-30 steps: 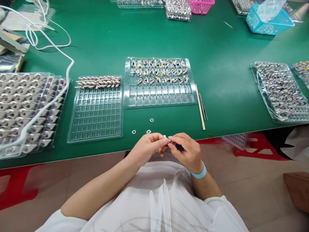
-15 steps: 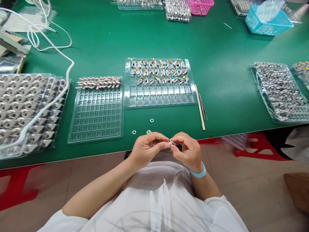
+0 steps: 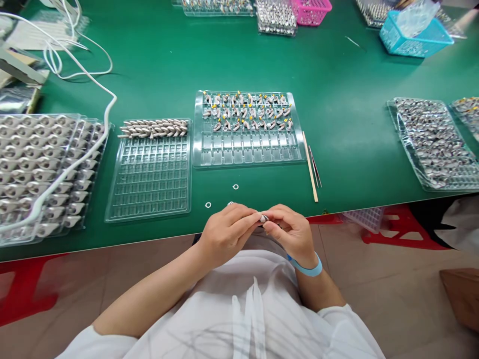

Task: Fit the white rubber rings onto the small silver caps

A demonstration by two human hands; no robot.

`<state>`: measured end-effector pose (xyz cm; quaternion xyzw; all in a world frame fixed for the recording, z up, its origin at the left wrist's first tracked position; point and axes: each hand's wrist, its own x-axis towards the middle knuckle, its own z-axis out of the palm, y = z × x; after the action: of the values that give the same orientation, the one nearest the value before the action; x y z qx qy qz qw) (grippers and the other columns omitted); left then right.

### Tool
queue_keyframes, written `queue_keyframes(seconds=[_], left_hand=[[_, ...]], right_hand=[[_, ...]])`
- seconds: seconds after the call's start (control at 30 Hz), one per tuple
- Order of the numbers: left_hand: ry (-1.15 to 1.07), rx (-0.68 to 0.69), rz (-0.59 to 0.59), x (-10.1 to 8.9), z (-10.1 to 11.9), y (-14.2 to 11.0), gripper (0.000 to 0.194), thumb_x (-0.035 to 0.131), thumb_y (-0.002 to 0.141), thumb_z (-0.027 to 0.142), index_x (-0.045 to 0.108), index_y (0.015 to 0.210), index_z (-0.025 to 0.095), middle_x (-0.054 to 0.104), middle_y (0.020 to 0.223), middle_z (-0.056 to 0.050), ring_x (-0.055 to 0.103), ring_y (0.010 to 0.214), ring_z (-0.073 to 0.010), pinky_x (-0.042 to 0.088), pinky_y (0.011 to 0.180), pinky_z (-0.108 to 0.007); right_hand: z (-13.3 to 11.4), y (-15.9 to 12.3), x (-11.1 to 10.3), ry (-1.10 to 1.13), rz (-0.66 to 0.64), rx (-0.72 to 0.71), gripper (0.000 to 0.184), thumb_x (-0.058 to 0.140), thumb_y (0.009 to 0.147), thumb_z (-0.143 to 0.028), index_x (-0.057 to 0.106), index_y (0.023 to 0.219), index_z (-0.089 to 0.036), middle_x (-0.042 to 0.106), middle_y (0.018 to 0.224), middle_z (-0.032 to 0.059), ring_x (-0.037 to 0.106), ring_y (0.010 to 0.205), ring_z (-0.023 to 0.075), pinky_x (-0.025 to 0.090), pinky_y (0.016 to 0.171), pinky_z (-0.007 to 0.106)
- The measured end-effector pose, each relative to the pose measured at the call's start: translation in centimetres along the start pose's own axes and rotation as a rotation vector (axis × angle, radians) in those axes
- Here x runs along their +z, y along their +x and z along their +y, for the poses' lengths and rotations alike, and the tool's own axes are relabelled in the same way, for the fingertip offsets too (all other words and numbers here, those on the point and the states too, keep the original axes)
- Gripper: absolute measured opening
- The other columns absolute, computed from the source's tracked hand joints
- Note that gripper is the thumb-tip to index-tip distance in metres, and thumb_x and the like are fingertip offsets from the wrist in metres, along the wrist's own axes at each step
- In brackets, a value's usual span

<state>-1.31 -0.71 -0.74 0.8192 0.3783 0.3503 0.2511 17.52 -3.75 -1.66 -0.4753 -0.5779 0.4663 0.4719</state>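
Observation:
Both hands meet at the table's front edge around a small earbud-like part [image 3: 264,218], pale with a dark band and mostly covered by fingers. My left hand [image 3: 228,232] pinches it from the left. From the other side, my right hand [image 3: 292,232] grips it between thumb and fingertips; a blue band circles that wrist. White rings [image 3: 235,187] lie on the green table just beyond my left hand. Farther back is a clear tray [image 3: 247,157], its far rows filled with small beige parts bearing yellow bits. A wooden stick [image 3: 310,169] and tweezers [image 3: 315,167] lie along its right side.
Left of the tray stands another clear tray [image 3: 149,174] with beige pieces along its far end. Stacked trays of beige shells [image 3: 33,164] fill the far left, crossed by a white cable [image 3: 101,137]. On the right are a filled tray [image 3: 434,144] and a blue basket [image 3: 415,40].
My left fingers have shifted their hold, now stretched over the part with the thumb tucked lower. The part has turned in the fingertips. Trays and tools stay in place.

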Motion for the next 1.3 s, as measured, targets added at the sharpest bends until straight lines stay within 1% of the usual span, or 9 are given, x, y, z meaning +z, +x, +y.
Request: queue_keyframes(seconds=[0.1,0.2,0.43,0.67,0.77,0.87,0.97,1.17,1.3], left_hand=[[-0.032,0.005,0.026,0.1,-0.1,-0.1,0.016,0.058,0.09,0.02,0.072,0.094,0.024,0.077,0.087,-0.008,0.068,0.076,-0.0177,0.053,0.071,-0.03],[-0.038,0.05,0.063,0.2,-0.2,-0.2,0.016,0.059,0.089,0.017,0.072,0.095,0.023,0.077,0.087,-0.008,0.069,0.076,-0.0177,0.054,0.071,-0.031],[-0.007,0.05,0.054,0.0,-0.1,-0.3,0.015,0.059,0.089,0.019,0.073,0.091,0.024,0.078,0.086,-0.007,0.07,0.076,-0.0179,0.057,0.071,-0.031],[-0.034,0.064,0.05,-0.2,-0.2,-0.3,0.018,0.061,0.087,0.017,0.075,0.091,0.026,0.078,0.087,-0.006,0.07,0.075,-0.0175,0.058,0.071,-0.031],[-0.04,0.106,0.083,-0.1,-0.2,-0.3,0.019,0.064,0.085,0.014,0.075,0.093,0.026,0.078,0.086,-0.006,0.069,0.074,-0.0178,0.058,0.069,-0.03],[-0.091,0.134,0.124,-0.2,-0.2,-0.3,0.023,0.065,0.083,0.01,0.074,0.097,0.027,0.078,0.088,-0.006,0.069,0.077,-0.0179,0.057,0.069,-0.029],[-0.11,0.111,0.112,-0.2,-0.2,-0.4,0.025,0.064,0.084,0.01,0.074,0.097,0.028,0.077,0.09,-0.006,0.069,0.078,-0.0177,0.056,0.07,-0.029],[0.04,0.169,0.104,-0.3,-0.1,-0.6,0.023,0.063,0.085,0.01,0.072,0.1,0.025,0.077,0.092,-0.007,0.07,0.08,-0.0177,0.057,0.071,-0.028],[0.057,0.245,0.139,-0.1,-0.3,-0.6,0.022,0.062,0.086,0.009,0.068,0.104,0.02,0.076,0.091,-0.008,0.068,0.077,-0.0159,0.057,0.068,-0.027]], right_hand=[[-0.1,-0.1,-0.3,0.036,-0.027,0.006,0.018,0.063,0.09,-0.026,0.073,0.105,-0.023,0.067,0.089,0.0043,0.063,0.065,0.011,0.057,0.056,0.024],[-0.1,-0.3,-0.2,0.091,-0.004,0.03,0.017,0.064,0.089,-0.024,0.073,0.104,-0.024,0.067,0.09,0.0038,0.062,0.063,0.01,0.058,0.057,0.024],[-0.4,-0.2,0.3,0.218,0.036,0.084,0.016,0.069,0.086,-0.029,0.073,0.099,-0.021,0.066,0.089,0.0042,0.063,0.064,0.011,0.06,0.056,0.025],[0.7,-0.2,0.4,0.395,-0.021,0.166,0.015,0.072,0.083,-0.029,0.073,0.097,-0.021,0.065,0.088,0.0038,0.064,0.07,0.0128,0.061,0.059,0.027],[1.2,-0.3,0.5,0.431,-0.037,0.164,0.015,0.072,0.084,-0.027,0.073,0.097,-0.022,0.064,0.088,0.0037,0.063,0.071,0.0124,0.06,0.059,0.026],[1.5,-0.4,0.5,0.435,-0.025,0.159,0.014,0.072,0.083,-0.024,0.073,0.097,-0.023,0.064,0.087,0.0038,0.063,0.075,0.0132,0.059,0.059,0.026],[1.6,-0.4,0.5,0.423,-0.014,0.162,0.014,0.073,0.082,-0.024,0.074,0.096,-0.023,0.065,0.084,0.0038,0.062,0.076,0.0143,0.059,0.059,0.026],[1.4,-0.4,0.4,0.38,-0.012,0.119,0.017,0.072,0.083,-0.022,0.075,0.099,-0.026,0.065,0.09,0.0032,0.064,0.073,0.0129,0.059,0.06,0.028],[0.9,-0.3,0.3,0.318,-0.001,0.097,0.021,0.073,0.082,-0.018,0.076,0.1,-0.028,0.066,0.092,0.0032,0.064,0.074,0.013,0.06,0.063,0.027]])
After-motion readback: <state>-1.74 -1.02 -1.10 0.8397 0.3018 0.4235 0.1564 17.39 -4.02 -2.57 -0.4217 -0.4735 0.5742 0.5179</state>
